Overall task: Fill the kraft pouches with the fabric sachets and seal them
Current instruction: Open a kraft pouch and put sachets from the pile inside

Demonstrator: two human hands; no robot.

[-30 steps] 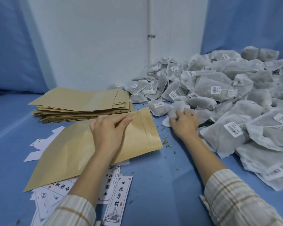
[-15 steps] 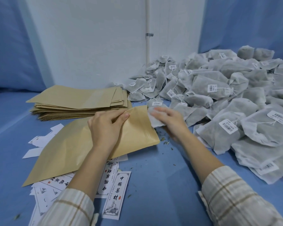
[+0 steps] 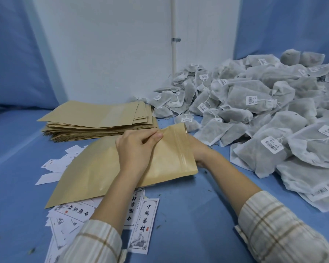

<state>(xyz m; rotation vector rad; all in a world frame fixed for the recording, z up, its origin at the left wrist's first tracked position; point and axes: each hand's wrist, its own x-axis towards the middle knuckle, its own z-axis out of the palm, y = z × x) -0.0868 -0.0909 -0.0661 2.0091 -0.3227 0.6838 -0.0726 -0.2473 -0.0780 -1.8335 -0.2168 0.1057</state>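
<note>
Here the left hand (image 3: 136, 149) pinches the kraft pouch (image 3: 106, 168) mouth; the right hand (image 3: 198, 151) reaches inside, its fingers hidden, grip unclear.

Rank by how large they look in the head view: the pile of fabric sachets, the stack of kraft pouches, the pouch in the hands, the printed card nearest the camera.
1. pile of sachets
2. and 3. stack of pouches and held pouch: similar, nearness makes it unsure
4. printed card

I've one view only: head cam, wide-angle, looking forward and down, close over the blue table (image 3: 188, 215); white wall (image 3: 112, 54) behind.
</note>
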